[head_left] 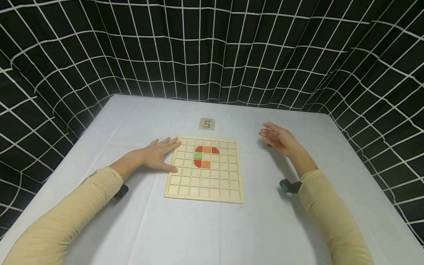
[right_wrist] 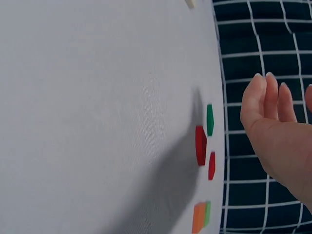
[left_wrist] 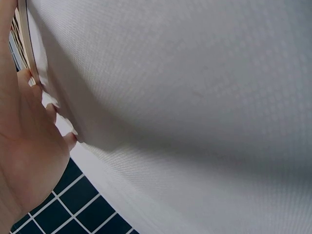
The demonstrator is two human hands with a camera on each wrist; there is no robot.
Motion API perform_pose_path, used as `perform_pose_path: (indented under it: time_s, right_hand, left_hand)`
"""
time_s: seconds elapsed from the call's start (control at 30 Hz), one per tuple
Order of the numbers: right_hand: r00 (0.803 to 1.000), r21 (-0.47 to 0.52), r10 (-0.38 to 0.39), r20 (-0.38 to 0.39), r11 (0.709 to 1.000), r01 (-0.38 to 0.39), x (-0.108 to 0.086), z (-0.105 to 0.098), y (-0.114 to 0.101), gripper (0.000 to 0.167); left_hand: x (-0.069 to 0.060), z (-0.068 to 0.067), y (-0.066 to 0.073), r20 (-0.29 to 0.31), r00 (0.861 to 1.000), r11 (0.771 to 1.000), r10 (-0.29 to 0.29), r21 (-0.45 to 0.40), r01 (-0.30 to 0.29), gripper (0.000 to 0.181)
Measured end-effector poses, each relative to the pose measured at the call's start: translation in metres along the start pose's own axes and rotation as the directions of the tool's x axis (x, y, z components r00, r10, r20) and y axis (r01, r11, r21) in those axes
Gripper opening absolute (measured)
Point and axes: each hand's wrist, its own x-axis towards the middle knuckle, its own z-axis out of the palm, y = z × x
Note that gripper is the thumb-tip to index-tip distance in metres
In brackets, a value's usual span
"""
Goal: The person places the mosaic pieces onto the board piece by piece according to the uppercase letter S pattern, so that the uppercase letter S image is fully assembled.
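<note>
My left hand (head_left: 157,154) rests with spread fingers on the left edge of a wooden grid board (head_left: 204,183). Thumb and fingertips touch its frame. In the upper squares lie red rounded pieces (head_left: 197,163), orange squares (head_left: 206,164) and a green square (head_left: 198,156), forming a hooked shape. To the right of the board, my right hand (head_left: 279,140) hovers above the table with bent, relaxed fingers, and nothing shows in its grasp. Below it, in the right wrist view, lie red pieces (right_wrist: 201,145), a green piece (right_wrist: 210,120), an orange piece (right_wrist: 198,218) and a light green piece (right_wrist: 207,213).
A small card (head_left: 207,124) with a brown S-like figure on a grid lies behind the board. White cloth (head_left: 149,228) covers the table. Black curtains with white grid lines (head_left: 212,55) hang around the back and sides.
</note>
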Motion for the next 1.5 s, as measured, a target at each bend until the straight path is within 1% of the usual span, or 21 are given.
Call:
perform_pose_path:
  time_s: [0.13,0.2,0.33,0.4,0.5,0.57,0.6,0.7,0.8,0.9,1.03,1.1,1.2,1.3,1.33,1.4,1.5]
  right_hand:
    - [1.0,0.058,0.002,-0.026,0.998,0.0,0.004,-0.008,-0.006,0.019]
    - [0.999,0.062,-0.007,-0.035,0.998,0.009,0.005,-0.011,-0.008,0.018]
    - [0.999,0.057,-0.022,-0.041,0.998,0.024,0.009,-0.016,-0.012,0.021]
    - [0.998,0.04,-0.031,-0.062,0.999,0.033,0.011,-0.017,-0.013,0.029]
    - [0.995,-0.015,-0.034,-0.09,0.999,0.033,0.015,-0.018,-0.014,0.052]
    - [0.994,-0.088,-0.037,-0.105,0.996,0.028,0.017,-0.018,-0.013,0.062]
    - [0.994,-0.119,-0.036,-0.1,0.993,0.023,0.019,-0.018,-0.013,0.064]
    - [0.996,-0.225,-0.032,-0.089,0.974,0.011,0.024,-0.02,-0.012,0.062]
    - [0.997,-0.317,-0.028,-0.074,0.948,0.003,0.031,-0.021,-0.011,0.062]
    - [0.997,-0.365,-0.019,-0.07,0.931,-0.008,0.037,-0.023,-0.009,0.061]
    - [0.998,-0.44,-0.009,-0.059,0.898,-0.018,0.043,-0.022,-0.006,0.059]
    - [0.998,-0.486,-0.003,-0.062,0.873,-0.027,0.044,-0.022,-0.005,0.06]
    - [0.997,-0.556,0.01,-0.071,0.83,-0.048,0.044,-0.02,-0.005,0.061]
    - [0.998,-0.591,0.017,-0.056,0.805,-0.047,0.043,-0.018,-0.003,0.059]
    - [0.999,-0.61,0.015,-0.045,0.791,-0.039,0.043,-0.017,-0.003,0.058]
    - [1.0,-0.644,-0.002,-0.024,0.765,-0.014,0.043,-0.016,-0.001,0.056]
    - [0.998,-0.699,-0.049,-0.035,0.715,0.011,0.044,-0.013,0.001,0.051]
  left_hand:
    - [0.0,0.0,0.0,0.003,1.0,1.0,-0.004,-0.003,0.004,0.108]
    - [0.0,0.0,0.001,0.007,1.0,1.0,-0.006,-0.002,0.006,0.107]
    - [0.0,-0.001,0.002,0.008,1.0,1.0,-0.011,-0.002,0.011,0.107]
    - [0.0,-0.001,0.001,0.007,1.0,1.0,-0.012,0.0,0.012,0.107]
    - [0.0,0.0,0.0,0.001,1.0,1.0,-0.007,0.0,0.007,0.106]
    - [0.0,0.001,0.0,-0.003,1.0,1.0,0.0,-0.003,0.0,0.106]
    - [0.0,0.001,0.0,-0.004,1.0,1.0,0.002,-0.003,-0.002,0.106]
    - [-0.001,0.002,0.001,-0.002,1.0,1.0,0.0,-0.009,0.0,0.105]
    - [-0.001,0.003,0.0,0.001,1.0,1.0,-0.002,-0.01,0.002,0.106]
    - [0.0,0.003,0.0,0.0,1.0,1.0,-0.003,-0.009,0.003,0.106]
    - [0.001,0.003,0.001,0.003,1.0,1.0,-0.011,-0.005,0.011,0.107]
    - [0.001,0.003,0.001,0.004,1.0,1.0,-0.011,-0.004,0.011,0.107]
    - [0.001,0.003,0.001,0.002,1.0,1.0,-0.007,-0.001,0.007,0.107]
    - [0.001,0.002,0.001,-0.002,1.0,1.0,-0.006,-0.003,0.006,0.106]
    - [0.001,0.001,0.001,-0.005,1.0,1.0,-0.006,-0.003,0.006,0.106]
    - [0.0,0.001,0.001,-0.006,1.0,1.0,-0.01,-0.006,0.01,0.106]
    - [0.0,0.0,0.002,-0.005,1.0,1.0,-0.012,-0.014,0.012,0.105]
